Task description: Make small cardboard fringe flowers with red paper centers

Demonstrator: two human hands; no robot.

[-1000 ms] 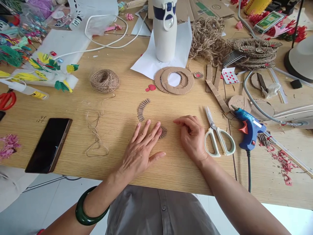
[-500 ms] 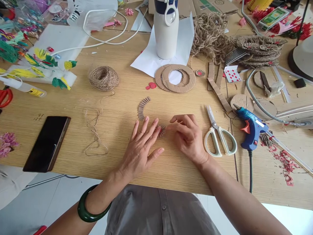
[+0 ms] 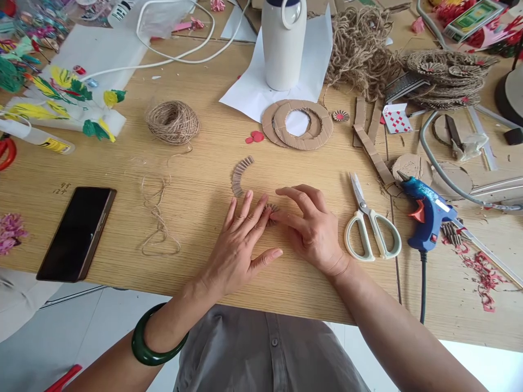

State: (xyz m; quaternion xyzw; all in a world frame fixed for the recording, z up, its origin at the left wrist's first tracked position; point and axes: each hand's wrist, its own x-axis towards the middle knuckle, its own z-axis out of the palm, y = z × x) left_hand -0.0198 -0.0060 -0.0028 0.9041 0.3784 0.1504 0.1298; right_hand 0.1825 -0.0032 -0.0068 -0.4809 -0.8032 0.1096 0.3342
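A small pleated cardboard rosette lies on the wooden table, partly covered by fingers. My left hand rests flat with fingers spread, its index fingertip on the rosette's left side. From the right, my right hand reaches in with its index fingertip at the rosette; the other fingers are loosely bent, and nothing shows in them. Just above my left hand lies a curved strip of corrugated cardboard. Beyond it are small red paper discs. White-handled scissors lie to the right of my right hand.
On the right lies a blue glue gun with its cord. Cardboard rings, a finished rosette and a white bottle stand or lie farther back. To the left are a twine ball, loose twine and a phone.
My right hand's index finger has straightened and come to the rosette. My left hand stays nearly in place. The view has shifted slightly, so the table things appear a little moved.
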